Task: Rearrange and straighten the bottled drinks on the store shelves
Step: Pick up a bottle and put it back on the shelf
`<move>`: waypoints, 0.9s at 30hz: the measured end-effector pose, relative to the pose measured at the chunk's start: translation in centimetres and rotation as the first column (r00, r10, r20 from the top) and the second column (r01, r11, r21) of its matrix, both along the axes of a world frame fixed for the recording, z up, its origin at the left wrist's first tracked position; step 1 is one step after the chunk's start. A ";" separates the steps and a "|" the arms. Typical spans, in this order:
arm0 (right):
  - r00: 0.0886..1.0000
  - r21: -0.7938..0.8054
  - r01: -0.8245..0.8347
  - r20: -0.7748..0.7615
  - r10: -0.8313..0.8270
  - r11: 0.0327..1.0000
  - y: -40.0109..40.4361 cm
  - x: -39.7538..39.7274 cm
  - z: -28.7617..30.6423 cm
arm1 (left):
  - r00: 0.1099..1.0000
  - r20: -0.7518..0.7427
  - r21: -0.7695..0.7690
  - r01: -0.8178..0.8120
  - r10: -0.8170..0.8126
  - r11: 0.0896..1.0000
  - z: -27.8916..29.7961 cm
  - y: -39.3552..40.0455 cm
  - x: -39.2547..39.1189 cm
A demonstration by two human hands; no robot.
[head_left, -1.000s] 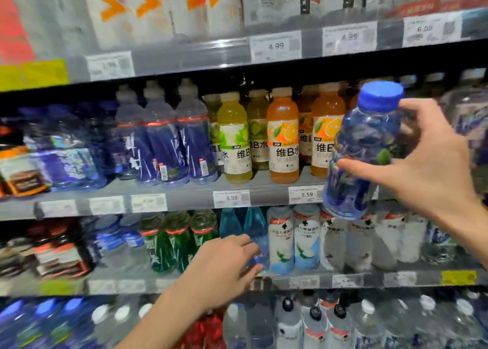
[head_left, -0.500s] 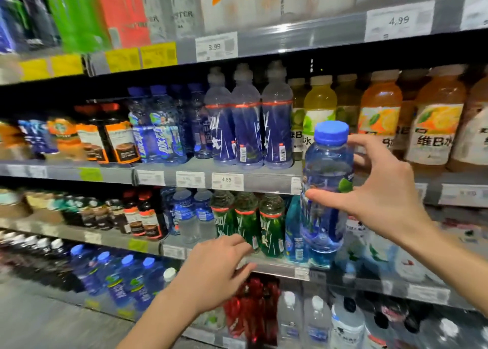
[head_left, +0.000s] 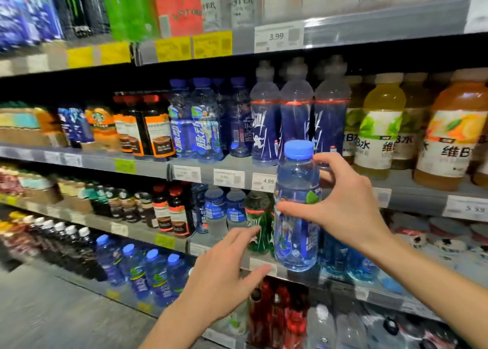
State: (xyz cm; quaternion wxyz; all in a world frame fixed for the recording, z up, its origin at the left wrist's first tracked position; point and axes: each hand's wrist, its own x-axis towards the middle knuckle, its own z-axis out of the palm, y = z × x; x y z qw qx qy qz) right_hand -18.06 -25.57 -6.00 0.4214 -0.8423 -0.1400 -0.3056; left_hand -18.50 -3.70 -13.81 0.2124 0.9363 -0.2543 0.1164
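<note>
Right hand (head_left: 346, 211): wrapped round the blue bottle (head_left: 297, 211), thumb across the front of the label, fingers behind near the neck.
Blue bottle: upright, blue cap on top, held in the air in front of the shelves; it overlaps the edge of the middle shelf (head_left: 148, 166) and hangs before the green bottles (head_left: 257, 224) one level down.
Left hand (head_left: 224, 274): empty, fingers loosely spread and half curled, palm toward the shelves; it hovers low and left of the held bottle, just in front of the lower shelf edge (head_left: 169, 240). Whether the fingertips touch that edge cannot be told.
Middle shelf: dark coffee bottles (head_left: 148, 126), then blue-labelled bottles (head_left: 195, 126), tall grey-capped blue bottles (head_left: 295, 110), then yellow and orange drinks (head_left: 380, 126) to the right.
Price tags (head_left: 228, 177): white ones along the middle shelf edge, one reading 4.89.
Top shelf (head_left: 369, 28): cans and cartons, blurred; a tag reads 3.99.
Bottom row (head_left: 142, 272): more blue-capped bottles at the left, red ones below the hands.
</note>
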 end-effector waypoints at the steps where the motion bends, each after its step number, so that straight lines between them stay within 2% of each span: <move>1: 1.000 0.011 -0.012 0.004 0.012 1.000 0.8 0.5 0.0 | 1.000 0.010 -0.062 0.003 -0.002 0.998 0.1 0.0 0.3; 5: 0.998 0.056 -0.035 0.050 0.032 0.998 4.0 2.7 0.8 | 0.995 0.092 -0.294 0.000 0.028 0.956 1.2 -0.2 2.1; 8: 0.993 0.074 -0.059 0.106 0.051 0.995 6.3 4.7 2.2 | 0.988 0.131 -0.479 -0.012 0.085 0.878 2.6 0.0 4.5; 11: 0.982 0.077 -0.082 0.177 0.068 0.994 8.1 6.8 4.0 | 0.979 0.163 -0.581 -0.004 0.121 0.814 4.4 1.0 7.2; 15: 0.958 0.082 -0.090 0.281 0.064 0.993 9.5 9.4 6.7 | 0.963 0.235 -0.630 0.050 0.129 0.775 7.3 2.5 10.5; 19: 0.929 0.070 -0.081 0.366 0.050 0.994 10.4 12.5 8.4 | 0.938 0.308 -0.619 0.071 0.159 0.782 9.3 2.7 13.8; 27: 0.946 0.004 0.079 0.316 -0.076 0.997 9.9 16.9 8.0 | 0.913 0.314 -0.585 -0.031 0.262 0.810 9.1 2.1 18.6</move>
